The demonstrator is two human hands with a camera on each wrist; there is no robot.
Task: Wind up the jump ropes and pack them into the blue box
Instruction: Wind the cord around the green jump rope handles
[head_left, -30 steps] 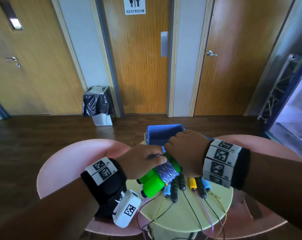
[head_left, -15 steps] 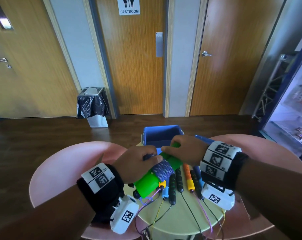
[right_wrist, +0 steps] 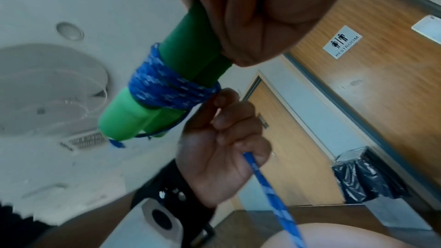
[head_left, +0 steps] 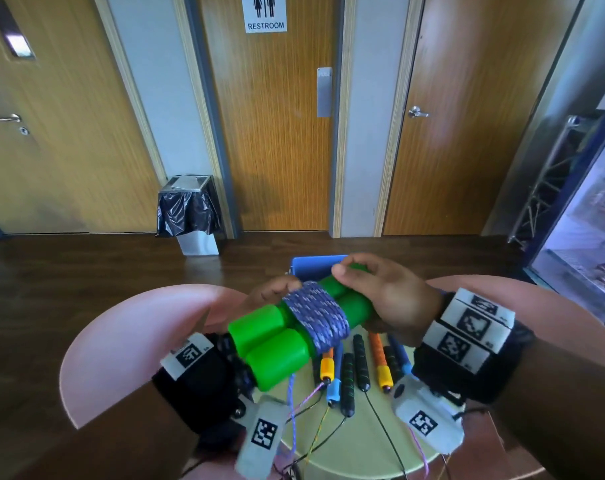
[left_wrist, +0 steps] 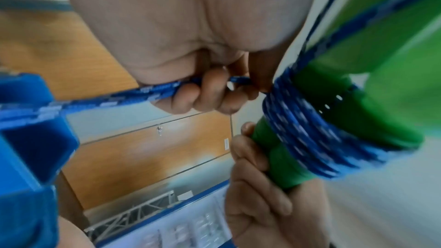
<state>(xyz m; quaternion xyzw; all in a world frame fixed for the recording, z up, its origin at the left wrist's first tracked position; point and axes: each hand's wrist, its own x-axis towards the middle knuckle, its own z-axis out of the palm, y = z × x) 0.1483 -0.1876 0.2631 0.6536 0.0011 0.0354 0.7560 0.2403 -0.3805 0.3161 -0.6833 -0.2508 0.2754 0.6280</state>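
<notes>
Two green jump-rope handles (head_left: 277, 337) lie side by side, held above the table, with blue-white rope (head_left: 316, 317) coiled round their middle. My right hand (head_left: 374, 292) grips their far end; its palm (right_wrist: 262, 16) covers the handle tops. My left hand (head_left: 273, 289) sits behind the coil, fingers (left_wrist: 203, 93) curled round the loose rope strand (left_wrist: 107, 99), which runs taut into the coil (left_wrist: 310, 135). In the right wrist view the left hand (right_wrist: 226, 135) holds the strand (right_wrist: 269, 191) just below the coil. The blue box (head_left: 311, 268) stands open behind the hands.
Several other jump ropes with orange (head_left: 379, 358), black (head_left: 360, 362) and blue (head_left: 334, 386) handles lie on the round pale-yellow table (head_left: 363, 445), cords trailing over its near edge. Pink chairs (head_left: 128, 341) flank the table. A bin (head_left: 190, 209) stands by the doors.
The green handles have risen off the table and toward me. My left hand has moved from on top of the coil to behind it. My right hand has shifted to the handles' far end.
</notes>
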